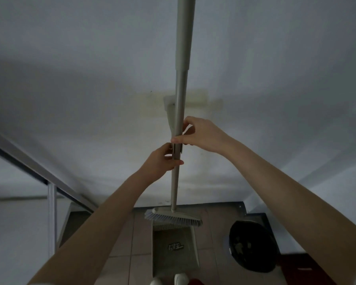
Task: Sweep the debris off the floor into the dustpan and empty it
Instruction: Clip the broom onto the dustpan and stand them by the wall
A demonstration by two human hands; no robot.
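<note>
Standing upright just in front of a white wall (pixel 90 99), the broom (pixel 180 112) rises through the middle of the view, its pale pole running from the top edge down to the bristle head (pixel 173 217) near the tiled floor (pixel 123 243). The dustpan (pixel 174 250) stands directly under that head with its open face toward the camera and its comb teeth just below the bristles. Its flat handle (pixel 170 118) runs up behind the pole, on the pole's left side, and meets it at a clip.

The left hand (pixel 162 160) grips at the clip, fingers curled round the pole and the handle's lower part. The right hand (pixel 200 134) is just above it, thumb and fingertips pinching the pole from the right.

To the right of the dustpan a bin lined with a black bag (pixel 253 246) sits on the floor, a few pale scraps showing inside. The toes of white shoes (pixel 181 279) show at the near edge. A grey metal frame (pixel 39 167) slants along the far left.
</note>
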